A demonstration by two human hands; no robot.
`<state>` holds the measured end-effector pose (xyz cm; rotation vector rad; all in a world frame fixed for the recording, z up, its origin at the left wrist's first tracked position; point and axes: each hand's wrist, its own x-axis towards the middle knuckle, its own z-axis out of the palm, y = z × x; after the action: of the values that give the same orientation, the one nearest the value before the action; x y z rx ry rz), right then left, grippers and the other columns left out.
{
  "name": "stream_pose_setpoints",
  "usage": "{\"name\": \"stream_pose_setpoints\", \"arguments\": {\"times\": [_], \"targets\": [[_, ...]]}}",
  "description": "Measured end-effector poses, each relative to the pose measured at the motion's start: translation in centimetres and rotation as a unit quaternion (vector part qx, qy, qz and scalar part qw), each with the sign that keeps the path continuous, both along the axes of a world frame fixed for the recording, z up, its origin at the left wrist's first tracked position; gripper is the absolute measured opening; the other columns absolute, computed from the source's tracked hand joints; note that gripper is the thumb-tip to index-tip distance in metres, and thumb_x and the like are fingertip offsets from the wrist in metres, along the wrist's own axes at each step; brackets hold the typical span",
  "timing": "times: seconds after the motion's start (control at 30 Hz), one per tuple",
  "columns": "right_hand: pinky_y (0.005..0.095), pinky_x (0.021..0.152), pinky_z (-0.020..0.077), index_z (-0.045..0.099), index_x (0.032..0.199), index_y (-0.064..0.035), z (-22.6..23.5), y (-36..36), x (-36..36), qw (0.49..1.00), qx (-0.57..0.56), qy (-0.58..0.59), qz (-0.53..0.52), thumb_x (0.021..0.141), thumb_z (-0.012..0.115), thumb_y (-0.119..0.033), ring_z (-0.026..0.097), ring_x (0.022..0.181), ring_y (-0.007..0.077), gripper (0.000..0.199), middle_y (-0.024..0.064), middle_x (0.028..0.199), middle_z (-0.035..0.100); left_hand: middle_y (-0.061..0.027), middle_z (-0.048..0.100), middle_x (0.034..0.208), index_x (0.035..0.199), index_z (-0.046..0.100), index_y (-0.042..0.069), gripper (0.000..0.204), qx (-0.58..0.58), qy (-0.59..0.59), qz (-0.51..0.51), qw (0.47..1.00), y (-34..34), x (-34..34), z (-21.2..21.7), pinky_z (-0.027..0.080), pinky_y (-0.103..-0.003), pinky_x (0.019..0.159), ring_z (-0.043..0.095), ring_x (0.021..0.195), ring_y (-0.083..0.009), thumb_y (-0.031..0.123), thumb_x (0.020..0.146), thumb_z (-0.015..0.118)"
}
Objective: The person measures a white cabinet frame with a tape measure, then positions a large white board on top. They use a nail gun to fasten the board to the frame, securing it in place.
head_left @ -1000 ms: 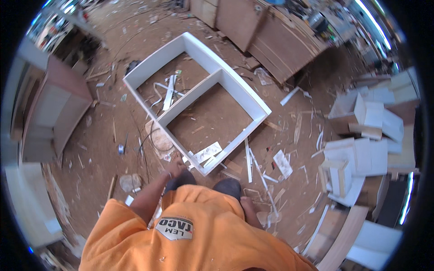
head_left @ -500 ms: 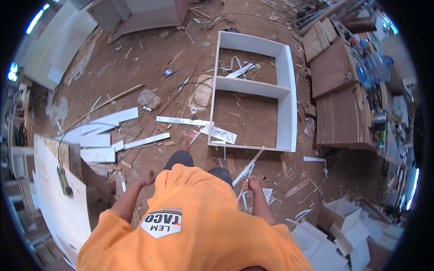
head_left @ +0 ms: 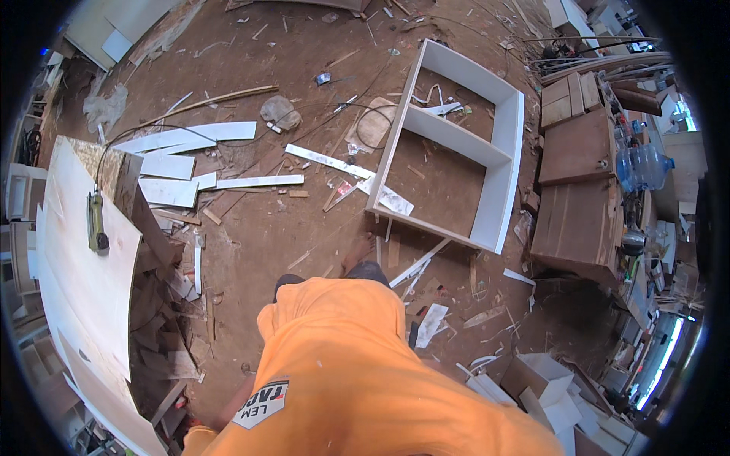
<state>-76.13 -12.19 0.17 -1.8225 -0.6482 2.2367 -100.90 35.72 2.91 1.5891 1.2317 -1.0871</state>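
Note:
Part of my left forearm (head_left: 234, 406) shows at the lower left beside my orange shirt (head_left: 334, 342). No finger of that hand can be made out. My right hand is out of view, hidden below or behind the shirt. In front of me, a white open cabinet frame (head_left: 456, 140) with one inner divider lies on the dirt floor. One of my feet (head_left: 361, 252) shows near its closest corner. At my left, a green corded tool (head_left: 96, 220) rests on a pale wood panel (head_left: 84, 281). Neither hand is seen touching these.
White board strips (head_left: 171, 192) lie on the floor at the left, with a long wooden stick (head_left: 209, 99) behind them. A brown cabinet (head_left: 574, 220) stands at the right beside a clear blue water bottle (head_left: 645, 167). Cardboard boxes (head_left: 540, 380) sit at lower right. A cable crosses the floor.
The view has turned, so the cabinet frame appears tilted and farther right. Both hands, seen closed at my sides before, have left the clear view. A foot now shows ahead.

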Motion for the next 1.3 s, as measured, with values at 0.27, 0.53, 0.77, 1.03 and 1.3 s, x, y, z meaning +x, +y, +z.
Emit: {"name": "stream_pose_setpoints", "arguments": {"times": [0.27, 0.53, 0.77, 1.03, 1.3], "targets": [[0.0391, 0.075, 0.0556, 0.074, 0.09, -0.0001, -0.7, 17.3, 0.3, 0.976, 0.052, -0.211, -0.006, 0.081, 0.065, -0.029, 0.072, 0.082, 0.0289, 0.031, 0.0157, 0.086, 0.075, -0.0158, 0.073, 0.11, 0.114, 0.072, 0.012, 0.038, 0.009, -0.051, 0.105, 0.993, -2.3, -11.3, -4.5, 0.052, -0.042, 0.09, 0.069, 0.1, -0.0297, 0.031, 0.08, 0.073], [0.039, 0.074, 0.0556, 0.075, 0.09, -0.0015, -0.9, 25.4, -2.0, 0.961, 0.069, -0.257, 0.07, 0.079, 0.066, -0.025, 0.072, 0.08, 0.0281, 0.027, 0.0152, 0.085, 0.075, -0.0156, 0.073, 0.111, 0.114, 0.072, 0.012, 0.037, 0.008, -0.067, 0.159, 0.985, -4.8, -18.6, -6.1, 0.053, -0.042, 0.09, 0.069, 0.1, -0.0308, 0.031, 0.082, 0.072], [0.039, 0.074, 0.0555, 0.076, 0.09, -0.0027, -5.5, 23.2, 7.9, 0.894, 0.067, -0.218, 0.386, 0.078, 0.067, -0.021, 0.072, 0.079, 0.0273, 0.024, 0.0147, 0.084, 0.075, -0.0155, 0.073, 0.113, 0.115, 0.072, 0.013, 0.037, 0.015, -0.052, 0.261, 0.964, -6.5, -19.0, -8.0, 0.053, -0.042, 0.089, 0.069, 0.1, -0.0317, 0.031, 0.083, 0.071], [0.0384, 0.074, 0.0554, 0.075, 0.093, -0.003, -6.2, 49.4, 16.5, 0.865, 0.31, -0.313, 0.241, 0.076, 0.067, -0.013, 0.072, 0.078, 0.0268, 0.021, 0.0138, 0.084, 0.075, -0.0154, 0.072, 0.114, 0.115, 0.072, 0.014, 0.036, 0.046, -0.039, 0.36, 0.931, -8.1, -18.6, -8.7, 0.053, -0.042, 0.089, 0.069, 0.1, -0.0328, 0.032, 0.084, 0.07], [0.0342, 0.075, 0.0544, 0.077, 0.096, -0.0084, 2.6, 69.3, 3.8, 0.842, 0.305, -0.195, 0.401, 0.071, 0.062, 0.001, 0.071, 0.083, 0.0233, 0.031, 0.0125, 0.091, 0.074, -0.0153, 0.072, 0.116, 0.116, 0.072, 0.014, 0.035, 0.056, -0.071, 0.437, 0.895, -14.0, -22.4, -11.1, 0.053, -0.042, 0.088, 0.07, 0.1, -0.0339, 0.032, 0.086, 0.068]]}}
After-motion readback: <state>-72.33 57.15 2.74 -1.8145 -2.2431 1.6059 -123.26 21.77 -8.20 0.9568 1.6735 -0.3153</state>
